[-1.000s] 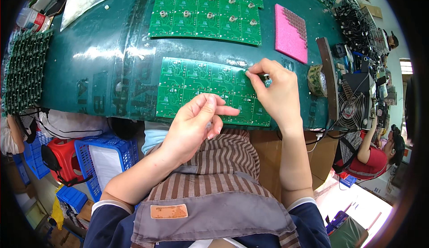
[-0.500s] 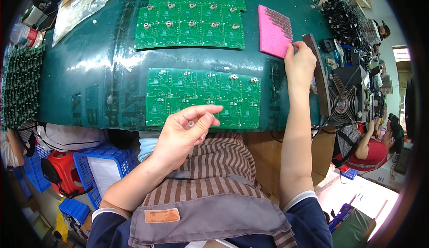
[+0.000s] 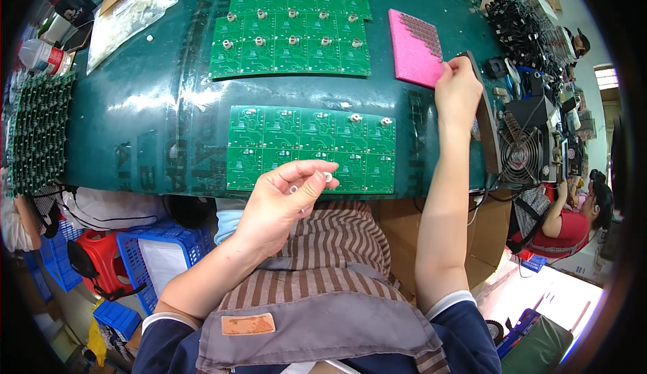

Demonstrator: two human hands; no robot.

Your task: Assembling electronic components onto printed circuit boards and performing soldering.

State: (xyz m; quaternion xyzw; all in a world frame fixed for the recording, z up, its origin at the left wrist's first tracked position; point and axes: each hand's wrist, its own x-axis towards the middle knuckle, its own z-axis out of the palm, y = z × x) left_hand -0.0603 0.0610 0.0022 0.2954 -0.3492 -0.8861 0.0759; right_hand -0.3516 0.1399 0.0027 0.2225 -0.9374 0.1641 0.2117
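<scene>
My left hand (image 3: 283,199) is closed over the near edge of a green circuit board panel (image 3: 283,131). Between its thumb and forefinger is a small white plastic spacer (image 3: 328,177), and another white piece shows against the curled fingers. Two small round parts with metal pins stand at the panel's far right. My right hand (image 3: 459,94) pinches at the near right corner of a pink foam block (image 3: 414,54). Rows of small metal parts (image 3: 421,30) are stuck in that foam. Whatever is between the right fingertips is hidden.
Farther back lie more green panels (image 3: 263,60) with white-based parts standing on them. A clear bag of white pieces (image 3: 128,27) is at the far left, above stacked boards (image 3: 40,131). A dark bar (image 3: 484,118) and a fan (image 3: 519,151) border the right side.
My left thumb and forefinger now show a white spacer between them. My right hand has shifted slightly, staying at the foam's corner. The whole view has moved a little.
</scene>
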